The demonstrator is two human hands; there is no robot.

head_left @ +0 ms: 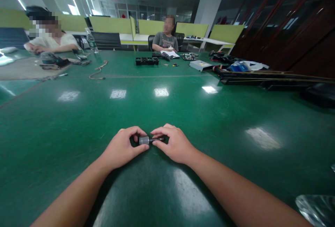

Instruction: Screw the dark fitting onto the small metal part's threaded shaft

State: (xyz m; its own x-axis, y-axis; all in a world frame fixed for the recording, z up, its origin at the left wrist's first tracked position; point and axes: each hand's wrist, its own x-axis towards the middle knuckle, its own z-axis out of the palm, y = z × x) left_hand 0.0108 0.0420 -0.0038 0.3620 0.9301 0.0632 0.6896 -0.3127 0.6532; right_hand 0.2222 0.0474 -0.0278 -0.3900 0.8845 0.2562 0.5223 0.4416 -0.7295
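Close in front of me on the green table [146, 104] is what looks like a small motor [144, 140], a grey metal cylinder lying on its side. Its thin dark shaft [157, 139] points right and seems ridged near the body. My left hand [125, 146] curls around the cylinder, thumb at the near side and index finger at the far side. With thumb and fingertips, my right hand [175, 144] pinches about the shaft. The shaft's far end is partly hidden by that hand.
Across the table lie a black slotted part [147, 61], a cord [98, 70], a silver box [201, 65] and long black bars [240, 77]. A plastic bottle [91, 41] stands back left. Two people sit opposite. Clear plastic [315, 207] lies at the near right.
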